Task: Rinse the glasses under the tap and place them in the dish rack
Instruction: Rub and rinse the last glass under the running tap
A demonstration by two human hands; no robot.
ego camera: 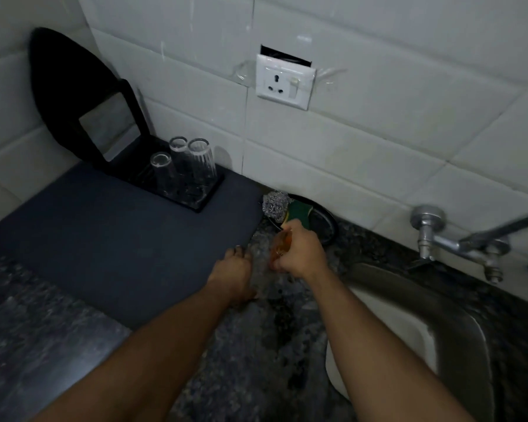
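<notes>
Three clear glasses [180, 166] stand upside down on the black dish rack [195, 202] at the back left. A blurred clear glass [261, 263] sits between my hands above the speckled counter. My left hand [235, 277] curls around its left side. Touching the glass on its right, my right hand [301, 254] is closed on a small orange thing [279, 246], too blurred to identify. The tap [439, 240] juts from the wall at the right, above the steel sink [424, 306]. No water is visible.
A dark grey mat [119, 239] lies under the rack. A black pan-shaped item [73, 95] leans on the tiled wall. A steel scrubber [274, 202] and green sponge [299, 213] rest on a black dish [325, 226]. A wall socket [284, 82] is above.
</notes>
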